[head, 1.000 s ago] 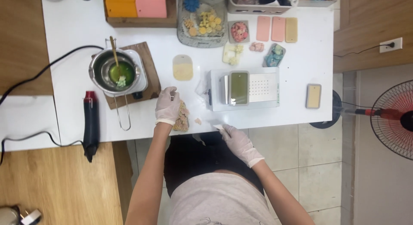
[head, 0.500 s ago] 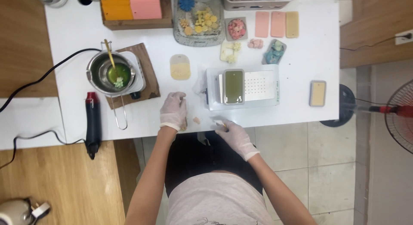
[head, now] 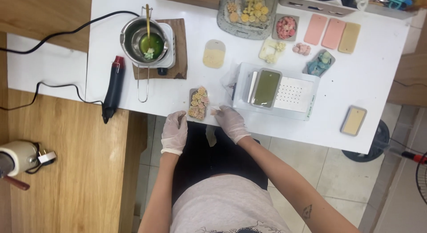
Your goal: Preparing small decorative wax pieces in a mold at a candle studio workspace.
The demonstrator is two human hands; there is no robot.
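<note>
From the head view, looking straight down, both gloved hands rest at the near edge of the white counter (head: 66, 68). The left hand (head: 174, 131) lies loosely curled with nothing in it, just beside the small decorated tablet (head: 198, 103), a grey slab topped with pale yellow and pink flower shapes. The right hand (head: 230, 122) sits on the tablet's other side with its fingers pinched narrow on a small pale scrap (too small to tell what it is).

The tablet lies close to the counter's edge, between the two hands. A careless nudge from either wrist could push it over the edge to the floor, and I judge its flower pieces could shift or break if pressed. The black heat gun (head: 113, 87) lies near the left hand with its cable trailing off the counter; a snagged cable could drag it down.

The steel pot (head: 144, 40) stands on a small white hotplate (head: 170, 50) and holds green liquid with a stirrer standing in it. Its long wire handle points toward the person, so a reaching sleeve could tip hot contents.

The white scale (head: 278, 90) carries a grey mould (head: 266, 88) filled with olive-green material. Further back, a clear tray (head: 231, 24) holds yellow flower shapes, and a small square dish (head: 286, 27) holds pink ones.
</note>
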